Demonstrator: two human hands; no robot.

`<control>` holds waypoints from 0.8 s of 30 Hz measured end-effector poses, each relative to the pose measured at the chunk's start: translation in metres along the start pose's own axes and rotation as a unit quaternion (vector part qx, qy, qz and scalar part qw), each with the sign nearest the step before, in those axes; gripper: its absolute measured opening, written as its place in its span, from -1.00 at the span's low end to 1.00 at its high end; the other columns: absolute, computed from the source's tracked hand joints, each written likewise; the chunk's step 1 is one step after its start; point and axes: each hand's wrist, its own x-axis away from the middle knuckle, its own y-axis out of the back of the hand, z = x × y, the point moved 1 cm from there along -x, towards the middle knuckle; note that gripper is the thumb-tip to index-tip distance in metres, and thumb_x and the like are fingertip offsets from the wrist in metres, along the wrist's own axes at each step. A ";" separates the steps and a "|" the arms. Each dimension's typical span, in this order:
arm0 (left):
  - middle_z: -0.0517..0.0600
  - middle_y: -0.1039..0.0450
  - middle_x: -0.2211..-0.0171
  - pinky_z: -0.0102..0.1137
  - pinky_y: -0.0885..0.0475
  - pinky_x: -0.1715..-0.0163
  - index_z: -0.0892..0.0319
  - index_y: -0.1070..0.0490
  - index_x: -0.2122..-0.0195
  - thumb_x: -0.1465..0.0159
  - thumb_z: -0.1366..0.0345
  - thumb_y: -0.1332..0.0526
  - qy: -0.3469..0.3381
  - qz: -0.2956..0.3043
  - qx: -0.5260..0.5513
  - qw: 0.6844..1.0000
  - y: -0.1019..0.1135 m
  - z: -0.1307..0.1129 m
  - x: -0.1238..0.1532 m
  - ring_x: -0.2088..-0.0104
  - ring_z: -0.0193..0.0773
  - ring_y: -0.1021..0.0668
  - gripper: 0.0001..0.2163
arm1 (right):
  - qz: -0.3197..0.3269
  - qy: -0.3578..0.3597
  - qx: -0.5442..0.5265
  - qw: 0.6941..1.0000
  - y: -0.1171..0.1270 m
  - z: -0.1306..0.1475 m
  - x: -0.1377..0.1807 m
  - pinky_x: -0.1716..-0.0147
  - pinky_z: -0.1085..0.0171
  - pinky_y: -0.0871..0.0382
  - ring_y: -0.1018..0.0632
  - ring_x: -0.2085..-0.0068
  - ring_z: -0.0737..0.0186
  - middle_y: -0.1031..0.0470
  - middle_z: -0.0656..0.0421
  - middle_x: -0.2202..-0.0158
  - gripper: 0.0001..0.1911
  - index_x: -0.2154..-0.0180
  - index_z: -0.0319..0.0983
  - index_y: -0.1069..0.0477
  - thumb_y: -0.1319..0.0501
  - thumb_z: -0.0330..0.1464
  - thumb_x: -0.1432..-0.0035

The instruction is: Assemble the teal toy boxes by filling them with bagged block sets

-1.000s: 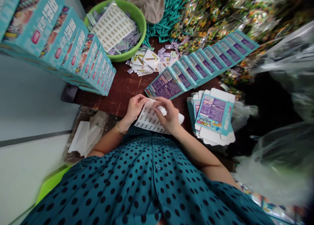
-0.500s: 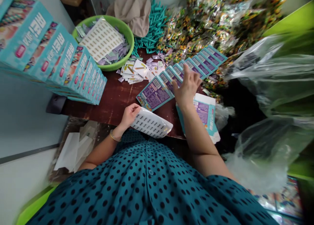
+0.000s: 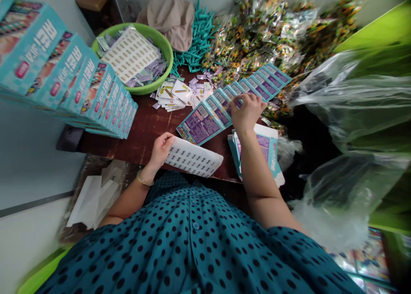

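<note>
My left hand pinches the upper left corner of a white sticker sheet, printed with rows of small dark labels, at the table's front edge. Overlapping teal and purple flat boxes fan out in a diagonal row across the table, barcodes showing. Over the middle of that row is my right hand, its fingers bent and drawn together. Whatever lies between those fingertips is too small to make out. Beneath my right forearm rests a pile of flattened boxes, partly covered by the arm.
Stacked teal boxes rise at the left. A green basin holds small purple packets and a sticker sheet. Behind are loose cards, teal plastic pieces and many bagged parts. Clear plastic bags hang at the right.
My right hand's spread fingers have drawn together over the row of boxes. The sheet in my left hand has shifted slightly left and up, along with the whole view.
</note>
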 end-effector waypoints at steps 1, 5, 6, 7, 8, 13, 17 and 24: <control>-0.18 -0.26 0.60 -0.52 -0.13 0.61 0.17 -0.37 0.44 -0.17 0.06 -0.34 0.003 -0.010 0.009 1.000 0.002 -0.001 0.001 0.62 -0.44 -0.26 -0.71 | -0.007 0.014 -0.010 1.000 0.008 0.007 0.008 -0.22 -0.40 -0.12 -0.41 -0.20 -0.21 -0.51 -0.04 -0.06 -0.69 0.00 -0.17 -0.47 -0.25 -0.21 -0.26; -0.17 -0.28 0.59 -0.52 -0.19 0.60 0.16 -0.37 0.43 -0.16 0.06 -0.37 0.009 -0.050 0.064 0.997 0.018 -0.004 0.003 0.60 -0.43 -0.30 -0.70 | 0.158 0.116 -0.125 0.973 0.042 0.038 0.069 -0.20 -0.23 -0.31 -0.45 -0.19 -0.17 -0.47 -0.03 -0.18 -0.40 -0.30 -0.09 -0.27 -0.26 -0.11 -0.29; -0.17 -0.29 0.58 -0.52 -0.22 0.59 0.16 -0.36 0.43 -0.16 0.05 -0.38 0.008 -0.059 0.078 0.995 0.024 -0.004 0.003 0.59 -0.42 -0.32 -0.69 | 0.226 0.137 -0.143 0.954 0.046 0.042 0.089 -0.19 -0.21 -0.34 -0.47 -0.18 -0.18 -0.48 -0.03 -0.18 -0.35 -0.32 -0.09 -0.25 -0.28 -0.09 -0.27; -0.16 -0.29 0.57 -0.52 -0.23 0.58 0.15 -0.36 0.43 -0.15 0.04 -0.39 0.006 -0.069 0.088 0.994 0.029 -0.004 0.003 0.58 -0.42 -0.33 -0.68 | 0.279 0.142 -0.154 0.937 0.048 0.043 0.109 -0.19 -0.21 -0.35 -0.47 -0.18 -0.20 -0.48 -0.04 -0.19 -0.30 -0.33 -0.10 -0.26 -0.32 -0.07 -0.24; -0.16 -0.30 0.57 -0.52 -0.24 0.57 0.15 -0.35 0.44 -0.14 0.04 -0.40 0.003 -0.082 0.092 0.992 0.034 -0.004 0.003 0.57 -0.41 -0.33 -0.67 | 0.310 0.127 -0.165 0.927 0.048 0.041 0.128 -0.18 -0.21 -0.37 -0.48 -0.18 -0.22 -0.48 -0.06 -0.20 -0.27 -0.34 -0.11 -0.25 -0.34 -0.06 -0.22; -0.15 -0.33 0.54 -0.52 -0.26 0.55 0.15 -0.38 0.42 -0.13 0.03 -0.43 -0.012 -0.136 0.042 0.990 0.050 0.008 0.005 0.55 -0.41 -0.35 -0.66 | 0.247 -0.106 -0.371 0.889 0.034 0.016 0.202 0.04 0.03 -0.58 -0.63 0.04 0.05 -0.54 0.03 -0.09 -0.15 -0.46 -0.03 0.07 -0.27 -0.10 -0.30; -0.11 -0.40 0.50 -0.53 -0.28 0.53 0.18 -0.43 0.40 -0.17 0.03 -0.41 -0.034 -0.139 -0.038 0.989 0.044 0.016 0.010 0.52 -0.40 -0.40 -0.69 | 0.179 -0.155 -0.368 0.899 0.035 0.009 0.226 0.20 0.16 -0.60 -0.63 0.20 0.16 -0.59 0.07 -0.02 -0.23 -0.43 -0.03 -0.08 -0.28 -0.14 -0.29; 0.00 -0.66 0.29 -0.47 -0.47 0.37 0.09 -0.28 -0.34 -0.17 0.10 -0.45 -0.004 0.033 -0.090 0.995 0.035 0.004 0.033 0.42 -0.30 -0.58 -0.27 | 0.151 -0.194 -0.358 0.901 0.042 -0.009 0.210 0.13 0.14 -0.57 -0.62 0.17 0.14 -0.66 0.12 0.15 -0.72 0.11 -0.12 -0.67 -0.30 -0.15 -0.23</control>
